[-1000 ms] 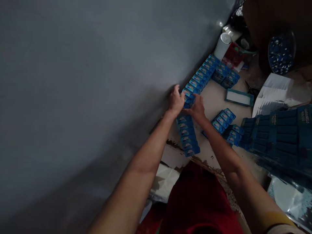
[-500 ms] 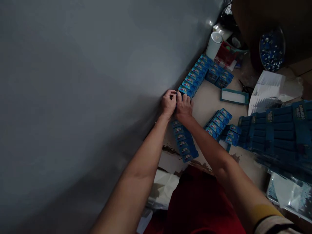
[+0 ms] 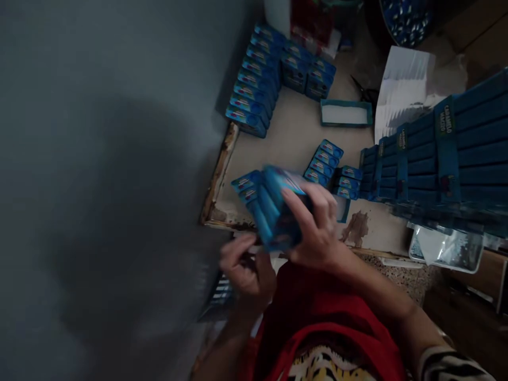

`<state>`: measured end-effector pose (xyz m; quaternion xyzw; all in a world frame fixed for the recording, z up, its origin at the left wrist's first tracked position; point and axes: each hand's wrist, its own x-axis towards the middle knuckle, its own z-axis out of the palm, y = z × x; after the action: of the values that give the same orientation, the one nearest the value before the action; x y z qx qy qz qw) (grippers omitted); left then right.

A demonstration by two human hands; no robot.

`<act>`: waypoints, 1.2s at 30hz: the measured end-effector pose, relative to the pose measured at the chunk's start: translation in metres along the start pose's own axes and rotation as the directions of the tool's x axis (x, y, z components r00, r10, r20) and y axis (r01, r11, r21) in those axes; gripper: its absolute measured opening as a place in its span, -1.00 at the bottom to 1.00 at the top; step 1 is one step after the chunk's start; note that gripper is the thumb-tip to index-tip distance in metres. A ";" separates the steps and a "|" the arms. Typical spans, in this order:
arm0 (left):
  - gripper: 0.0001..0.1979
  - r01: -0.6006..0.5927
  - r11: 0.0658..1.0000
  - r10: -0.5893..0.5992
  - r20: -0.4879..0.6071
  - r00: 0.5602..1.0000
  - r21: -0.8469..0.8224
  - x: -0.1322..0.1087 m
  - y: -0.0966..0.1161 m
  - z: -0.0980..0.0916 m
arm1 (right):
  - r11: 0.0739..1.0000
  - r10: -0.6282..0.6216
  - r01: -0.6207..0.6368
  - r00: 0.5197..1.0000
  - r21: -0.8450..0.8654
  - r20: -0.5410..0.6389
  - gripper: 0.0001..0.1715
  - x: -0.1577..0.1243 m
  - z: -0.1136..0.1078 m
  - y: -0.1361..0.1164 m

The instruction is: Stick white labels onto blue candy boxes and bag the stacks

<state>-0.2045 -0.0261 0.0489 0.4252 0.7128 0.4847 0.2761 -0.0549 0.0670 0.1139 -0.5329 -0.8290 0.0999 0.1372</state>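
Note:
My right hand (image 3: 317,225) is closed round a stack of small blue boxes (image 3: 275,209), held above the near edge of the worn table (image 3: 293,140). My left hand (image 3: 244,264) is just below the stack, fingers curled, touching its underside; it is blurred by motion. A few more blue boxes (image 3: 246,185) lie on the table just behind the stack. A long row of the same boxes (image 3: 254,90) runs along the grey wall. Another short row of boxes (image 3: 325,164) lies to the right of my hands.
An open empty box tray (image 3: 345,112) lies mid-table. Tall blue display cartons (image 3: 440,159) stand at right, white paper (image 3: 402,84) behind them, a clear plastic bag (image 3: 448,246) below. A round tub of blue pieces (image 3: 400,18) sits at the top. The grey wall (image 3: 107,159) fills the left.
Both hands drew back from the row by the wall toward my body, lifting a stack of blue boxes. The camera tilted down and shifted.

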 end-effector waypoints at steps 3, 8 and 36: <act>-0.67 0.328 0.930 -0.298 0.181 0.937 -0.166 -0.061 0.012 0.028 | 0.989 0.128 -0.129 0.992 -0.072 -0.015 -0.04 -0.096 0.002 0.043; -0.54 0.652 0.748 -0.368 0.741 0.561 -0.123 -0.067 0.016 0.091 | 0.972 0.213 -0.214 0.977 -0.094 -0.016 -0.22 -0.169 0.058 0.114; -0.62 0.367 0.884 -0.466 0.503 0.728 0.289 -0.038 -0.019 0.177 | 0.981 0.165 -0.128 0.949 -0.148 0.269 0.19 -0.120 0.070 0.161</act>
<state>-0.0496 0.0183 -0.0361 0.3985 0.7157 0.2017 0.5369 0.1072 0.0225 -0.0165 -0.5813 -0.8028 0.1307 -0.0237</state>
